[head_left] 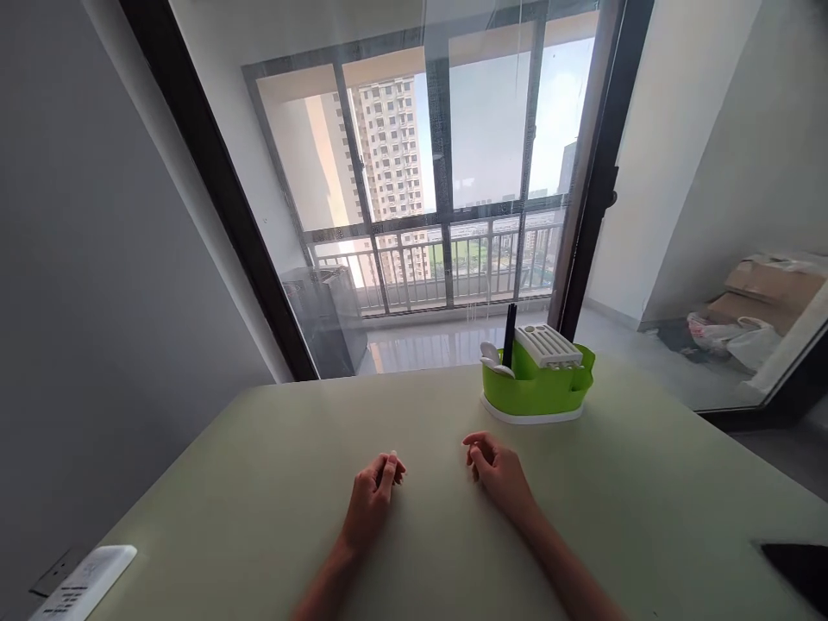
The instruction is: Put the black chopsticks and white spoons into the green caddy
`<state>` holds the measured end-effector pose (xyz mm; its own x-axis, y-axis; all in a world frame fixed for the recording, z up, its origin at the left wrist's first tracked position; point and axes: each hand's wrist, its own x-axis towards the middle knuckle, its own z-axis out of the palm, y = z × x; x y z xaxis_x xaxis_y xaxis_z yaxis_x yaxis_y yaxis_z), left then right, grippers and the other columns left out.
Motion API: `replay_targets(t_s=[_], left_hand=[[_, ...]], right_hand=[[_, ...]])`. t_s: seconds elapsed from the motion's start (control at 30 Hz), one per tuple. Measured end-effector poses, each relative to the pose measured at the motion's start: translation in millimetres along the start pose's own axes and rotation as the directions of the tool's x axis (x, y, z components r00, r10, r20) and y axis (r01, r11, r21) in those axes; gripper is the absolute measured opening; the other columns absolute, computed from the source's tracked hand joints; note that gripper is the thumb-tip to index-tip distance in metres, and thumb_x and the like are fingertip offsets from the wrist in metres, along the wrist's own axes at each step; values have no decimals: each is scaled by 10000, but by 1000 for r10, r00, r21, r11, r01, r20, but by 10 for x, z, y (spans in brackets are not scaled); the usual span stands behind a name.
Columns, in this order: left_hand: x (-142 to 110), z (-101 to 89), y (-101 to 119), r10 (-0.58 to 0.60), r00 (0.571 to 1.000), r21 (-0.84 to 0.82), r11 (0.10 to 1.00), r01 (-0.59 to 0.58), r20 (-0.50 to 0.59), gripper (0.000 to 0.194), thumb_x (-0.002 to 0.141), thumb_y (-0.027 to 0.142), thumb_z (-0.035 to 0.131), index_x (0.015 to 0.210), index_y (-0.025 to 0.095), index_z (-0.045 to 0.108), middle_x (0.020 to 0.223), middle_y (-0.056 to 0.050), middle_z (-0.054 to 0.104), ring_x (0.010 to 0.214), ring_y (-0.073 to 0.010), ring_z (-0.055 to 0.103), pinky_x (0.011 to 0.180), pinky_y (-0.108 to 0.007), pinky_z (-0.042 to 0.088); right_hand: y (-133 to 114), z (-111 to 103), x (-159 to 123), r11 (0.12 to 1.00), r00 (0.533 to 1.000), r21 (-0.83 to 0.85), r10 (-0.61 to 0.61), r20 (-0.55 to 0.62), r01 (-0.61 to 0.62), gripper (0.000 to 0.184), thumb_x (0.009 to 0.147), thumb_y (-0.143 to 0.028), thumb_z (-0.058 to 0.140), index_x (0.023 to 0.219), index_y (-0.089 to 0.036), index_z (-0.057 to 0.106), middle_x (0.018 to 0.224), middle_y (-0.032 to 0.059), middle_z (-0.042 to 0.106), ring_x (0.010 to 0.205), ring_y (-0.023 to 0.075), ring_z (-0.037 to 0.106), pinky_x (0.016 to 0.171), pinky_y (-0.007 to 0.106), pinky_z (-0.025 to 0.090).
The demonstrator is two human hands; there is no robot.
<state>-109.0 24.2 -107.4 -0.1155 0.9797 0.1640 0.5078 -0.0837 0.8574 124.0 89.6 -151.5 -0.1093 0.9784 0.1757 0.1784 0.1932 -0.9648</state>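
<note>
- While both hands sit over the pale surface [291, 448], left hand [376, 485] is loosely clenched, thumb against the fingers.
- Right hand [499, 470]: released, fingers loosely curled, apart from left.
- Green caddy [527, 397]: just beyond right hand, slightly to its right; holds black chopsticks [510, 336], white spoons [497, 366], white slotted rack [549, 345].
- White strip [97, 578]: well left of left hand, nearer me.
</note>
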Motion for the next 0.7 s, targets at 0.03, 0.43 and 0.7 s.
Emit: replay_targets(t_s=[0.03, 0.43, 0.7], left_hand=[[1, -1, 17, -6, 1000, 4, 1000, 6, 1, 474, 969, 565, 390, 777, 199, 622, 744, -21, 617, 754, -190, 583, 748, -280, 456], [-32, -29, 80, -13, 1000, 37, 999, 13, 1, 482, 947, 603, 407, 763, 210, 618, 737, -16, 604, 745, -198, 570, 731, -281, 447], [-69, -36, 160, -3, 1000, 74, 997, 5, -23, 502, 931, 622, 406, 732, 211, 614, 715, -17, 606, 733, -204, 582, 722, -279, 466]], right_hand=[[-7, -3, 3, 1000, 1000, 2, -2, 2, 2, 308, 864, -410, 458, 948, -195, 661, 688, -9, 665, 535, 165, 609, 561, 276, 463], [-67, 12, 17, 998, 1000, 57, -16, -9, 17, 296, 859, -391, 451, 931, -190, 656, 676, 2, 659, 514, 164, 602, 544, 273, 459], [-64, 21, 24, 997, 1000, 69, -29, -9, 29, 290, 852, -387, 452, 930, -192, 653, 682, 10, 669, 518, 167, 604, 540, 278, 459]])
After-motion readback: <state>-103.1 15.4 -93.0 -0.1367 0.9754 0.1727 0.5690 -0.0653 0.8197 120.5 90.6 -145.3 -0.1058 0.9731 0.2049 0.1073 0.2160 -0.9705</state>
